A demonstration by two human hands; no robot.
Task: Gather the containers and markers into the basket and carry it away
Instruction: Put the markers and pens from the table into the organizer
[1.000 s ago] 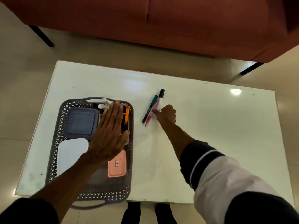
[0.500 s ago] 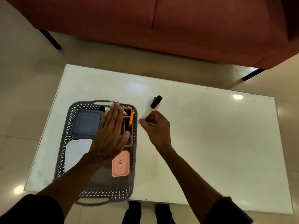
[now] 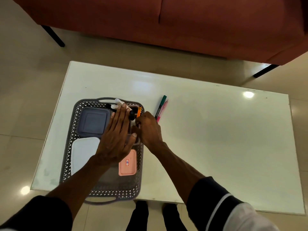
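A grey perforated basket (image 3: 66, 157) sits on the left part of the white table (image 3: 216, 139). Inside lie a grey-blue lidded container (image 3: 92, 121), a white container (image 3: 83, 152) and a small pink container (image 3: 127, 162). My left hand (image 3: 116, 140) lies flat, fingers spread, over a pinkish open box of markers (image 3: 135, 140) in the basket. My right hand (image 3: 148, 130) is at the basket's right rim, pinching a white marker with a black cap (image 3: 132, 116) over that box. A green marker (image 3: 160, 107) and a pink marker (image 3: 163, 109) lie on the table just right of the basket.
A red-brown sofa (image 3: 166, 22) on black legs stands beyond the table's far edge. Pale tiled floor surrounds the table. My feet (image 3: 150, 214) show under the near edge. The basket's near handle (image 3: 100, 201) overhangs the table's front edge.
My right hand has lifted the black-capped marker off the table and brought it left to the basket. The green and pink markers stay on the table. My left hand has not moved.
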